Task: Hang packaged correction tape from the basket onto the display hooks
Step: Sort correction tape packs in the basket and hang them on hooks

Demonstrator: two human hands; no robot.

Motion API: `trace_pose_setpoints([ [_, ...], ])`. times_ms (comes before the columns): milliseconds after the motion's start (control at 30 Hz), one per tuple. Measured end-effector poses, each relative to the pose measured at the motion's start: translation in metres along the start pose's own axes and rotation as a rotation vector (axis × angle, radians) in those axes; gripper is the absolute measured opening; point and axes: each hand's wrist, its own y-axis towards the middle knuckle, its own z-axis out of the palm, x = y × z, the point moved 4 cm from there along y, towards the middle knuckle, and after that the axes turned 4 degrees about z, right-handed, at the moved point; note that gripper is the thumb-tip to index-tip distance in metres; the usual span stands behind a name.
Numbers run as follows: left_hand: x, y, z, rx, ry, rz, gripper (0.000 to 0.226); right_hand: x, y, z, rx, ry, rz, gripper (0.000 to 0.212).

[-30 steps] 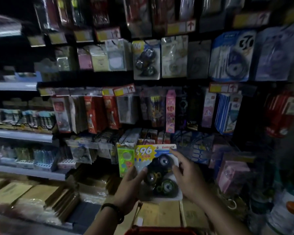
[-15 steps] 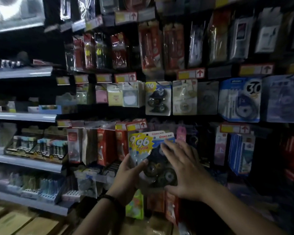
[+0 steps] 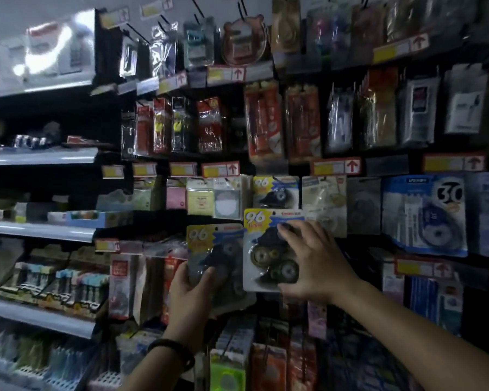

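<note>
The stack has been split at centre frame: one yellow-and-blue correction tape blister card (image 3: 212,244) is gripped by the left hand (image 3: 191,289), a second card (image 3: 261,249) by the right hand (image 3: 308,263).

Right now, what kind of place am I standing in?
Probably a shop's stationery aisle: blister packs hang on wall hooks, price tags with red arrows run under each row, and the left hand and right hand hold correction tape packs matching a hung pack.

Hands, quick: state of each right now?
Left hand: grips the shadowed yellow-and-blue "96" correction-tape pack.
Right hand: holds the brighter yellow-and-blue "96" correction-tape pack.
</note>
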Motion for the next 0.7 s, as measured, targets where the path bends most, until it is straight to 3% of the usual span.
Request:
trace_pose_setpoints([
  [167,0.005,0.025,-0.01,-0.089,-0.007,0.038,0.015,-0.004,0.047,0.006,-0.014,-0.127,0.036,0.117],
  [700,-0.002,0.049,-0.008,-0.034,0.002,0.148,0.017,-0.009,0.098,0.009,-0.128,-0.24,0.15,0.115],
])
